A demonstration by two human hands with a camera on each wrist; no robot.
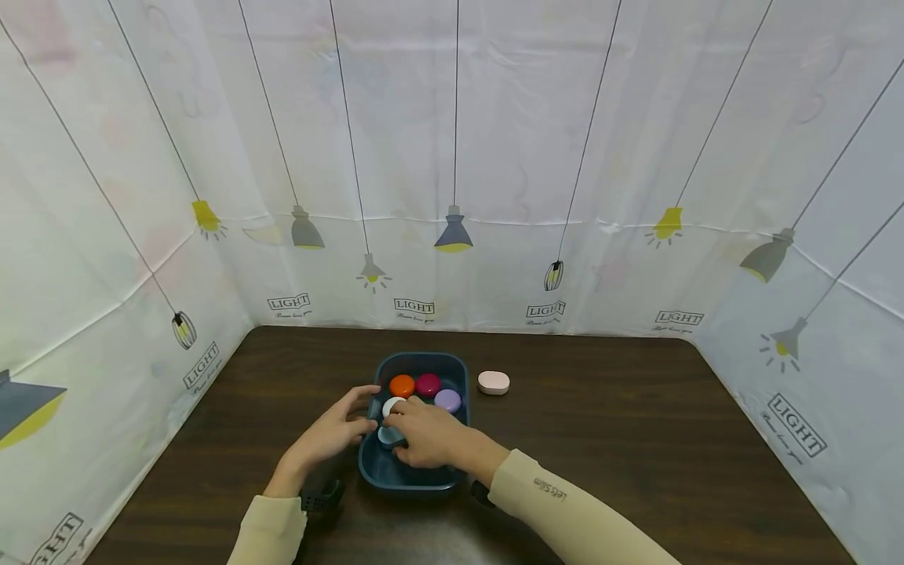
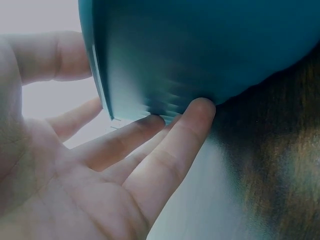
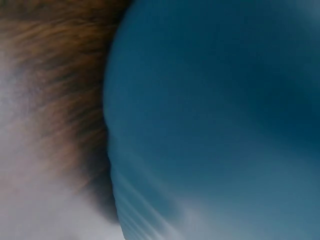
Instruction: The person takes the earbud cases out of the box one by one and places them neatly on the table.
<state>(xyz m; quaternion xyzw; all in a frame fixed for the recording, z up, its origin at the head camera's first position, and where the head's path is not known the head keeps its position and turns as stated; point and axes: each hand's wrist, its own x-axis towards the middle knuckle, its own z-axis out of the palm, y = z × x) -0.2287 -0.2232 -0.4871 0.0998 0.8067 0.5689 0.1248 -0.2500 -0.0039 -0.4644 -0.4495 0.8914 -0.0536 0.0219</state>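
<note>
Your right hand [image 1: 429, 436] has its fingers bent down at the white piece [image 1: 389, 406] and pale blue piece [image 1: 389, 436] inside the blue basket [image 1: 406, 476], though you cannot quite tell whether they grip either, while your left hand [image 1: 330, 436] reaches the left rim, fingers extended. There is room toward the near wall, and the table [image 1: 600, 439] stretches widely rightward past the pink piece [image 1: 493, 383]. Your left wrist view alone shows fingertips against the ribbed outer wall.
</note>
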